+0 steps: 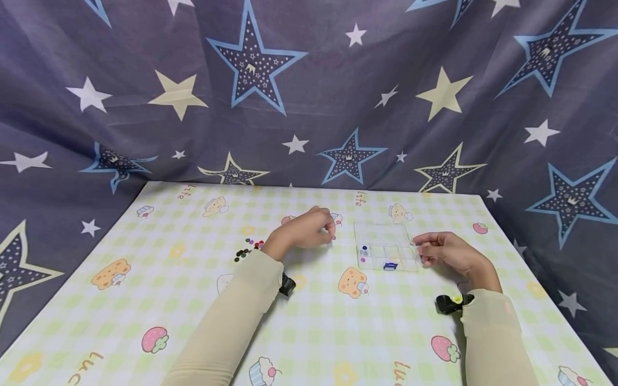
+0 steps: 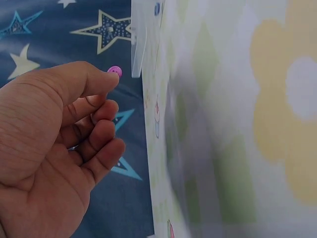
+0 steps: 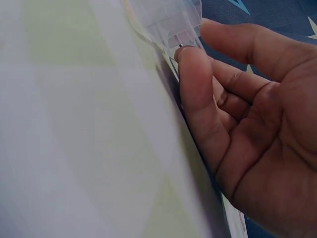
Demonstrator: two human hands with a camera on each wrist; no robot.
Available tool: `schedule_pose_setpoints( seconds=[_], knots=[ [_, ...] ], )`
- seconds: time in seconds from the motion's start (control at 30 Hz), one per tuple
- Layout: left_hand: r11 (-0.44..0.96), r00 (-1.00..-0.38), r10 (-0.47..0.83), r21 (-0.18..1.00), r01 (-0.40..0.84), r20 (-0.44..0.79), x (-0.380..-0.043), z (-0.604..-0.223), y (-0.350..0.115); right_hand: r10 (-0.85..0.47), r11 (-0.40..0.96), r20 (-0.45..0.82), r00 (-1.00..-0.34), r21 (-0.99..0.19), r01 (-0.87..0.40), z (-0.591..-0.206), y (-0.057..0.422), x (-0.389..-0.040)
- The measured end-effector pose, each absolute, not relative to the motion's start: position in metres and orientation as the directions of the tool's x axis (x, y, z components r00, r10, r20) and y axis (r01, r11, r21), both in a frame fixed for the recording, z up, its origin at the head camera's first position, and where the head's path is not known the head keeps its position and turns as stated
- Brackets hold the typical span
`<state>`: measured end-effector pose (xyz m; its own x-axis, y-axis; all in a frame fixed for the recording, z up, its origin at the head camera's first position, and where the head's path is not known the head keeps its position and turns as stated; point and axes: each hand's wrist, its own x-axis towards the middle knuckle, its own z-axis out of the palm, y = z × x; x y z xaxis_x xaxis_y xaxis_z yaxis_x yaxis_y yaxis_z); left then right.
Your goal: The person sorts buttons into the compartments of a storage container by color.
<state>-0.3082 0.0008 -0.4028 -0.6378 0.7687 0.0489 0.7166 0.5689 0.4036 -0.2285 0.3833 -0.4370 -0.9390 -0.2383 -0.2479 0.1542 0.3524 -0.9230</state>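
My left hand (image 1: 306, 228) pinches a small pink button (image 2: 115, 71) between thumb and forefinger, above the table left of a clear plastic compartment box (image 1: 393, 252). In the left wrist view the other fingers curl loosely under that pinch. The box's clear lid (image 1: 381, 234) lies folded back behind it. A dark blue button (image 1: 365, 247) and a purple button (image 1: 362, 260) are in its left-hand compartments, and a blue latch (image 1: 390, 266) marks its front. With thumb and fingers, my right hand (image 1: 449, 253) holds the box at its right edge.
Several loose buttons (image 1: 243, 252), dark, red and purple, lie on the table beside the left forearm. A checked cloth with printed pictures covers the table (image 1: 309, 327). A star-patterned curtain (image 1: 309, 118) hangs behind it.
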Motion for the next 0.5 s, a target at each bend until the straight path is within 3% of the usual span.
schedule_pose_setpoints(
  seconds=[0.5],
  knots=[
    [0.479,-0.54,0.836,0.349,0.806,0.1,-0.294,-0.406,0.037,-0.225,0.364,-0.258,-0.94,-0.917,0.164,-0.434,0.381,-0.227]
  ],
)
